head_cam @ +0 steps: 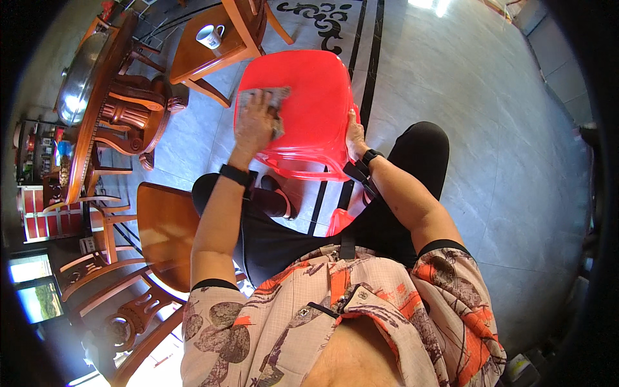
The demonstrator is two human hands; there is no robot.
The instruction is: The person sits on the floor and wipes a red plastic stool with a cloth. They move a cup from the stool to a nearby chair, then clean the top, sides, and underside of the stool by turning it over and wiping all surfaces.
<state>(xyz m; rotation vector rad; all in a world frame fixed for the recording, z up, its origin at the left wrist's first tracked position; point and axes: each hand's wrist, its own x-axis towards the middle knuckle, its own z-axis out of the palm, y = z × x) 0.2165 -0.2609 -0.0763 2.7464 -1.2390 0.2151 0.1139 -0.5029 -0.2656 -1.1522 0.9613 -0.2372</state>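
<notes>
A red plastic stool point(309, 96) stands in front of me, its smooth seat facing up. My left hand point(256, 121) presses a grey cloth point(278, 94) flat against the left part of the seat, fingers spread over it. On the stool's right side, my right hand point(356, 134) grips the edge, with the fingertips partly hidden. Both wrists wear black bands.
A wooden chair point(186, 63) with a white mug point(209, 37) on it stands beyond the stool at left. Another wooden chair point(164, 227) is close by my left leg. Further left is a carved wooden table point(92, 130). A red plastic piece point(340, 221) shows between my legs.
</notes>
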